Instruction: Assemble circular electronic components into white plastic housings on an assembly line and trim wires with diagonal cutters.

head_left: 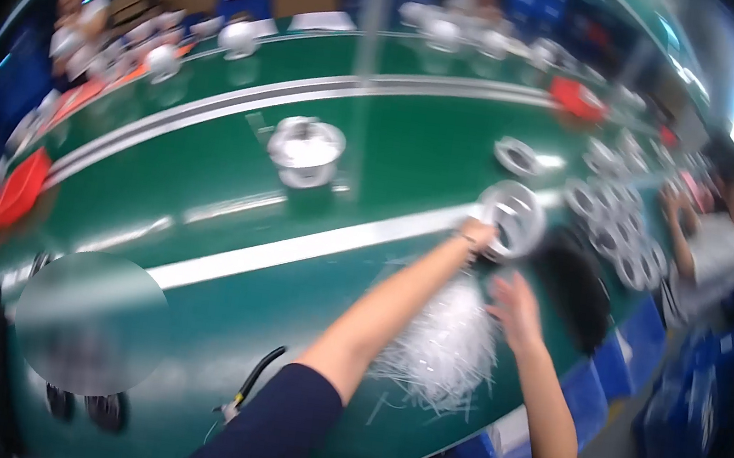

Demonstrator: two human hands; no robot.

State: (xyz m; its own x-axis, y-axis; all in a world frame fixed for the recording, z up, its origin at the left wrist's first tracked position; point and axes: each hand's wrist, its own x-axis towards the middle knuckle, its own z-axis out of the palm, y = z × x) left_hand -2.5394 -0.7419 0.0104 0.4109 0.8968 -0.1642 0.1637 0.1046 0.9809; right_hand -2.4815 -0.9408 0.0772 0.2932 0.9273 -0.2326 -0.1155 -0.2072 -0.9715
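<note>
My left hand (pixel 477 234) is closed on the near left rim of a white ring-shaped housing (pixel 527 222), holding it over the white strip along the bench. My right hand (pixel 516 309) is just nearer and to the right, holding nothing, with its fingers apart and slightly blurred. Below both hands lies a heap of thin, translucent whitish strips (pixel 444 350), perhaps cable ties. Another white ring (pixel 518 155) rests on the green belt (pixel 415 143) beyond the held one. Farther left on the belt stands a white bowl-shaped housing (pixel 304 154) with something inside it.
Several white rings (pixel 613 224) cluster at the right, beside a dark oblong object (pixel 577 289). A hand tool with a black and yellow handle (pixel 259 377) lies near my left sleeve. Red trays (pixel 17 192) line the belt. A co-worker (pixel 709 237) sits at right; blue bins (pixel 585 401) stand below.
</note>
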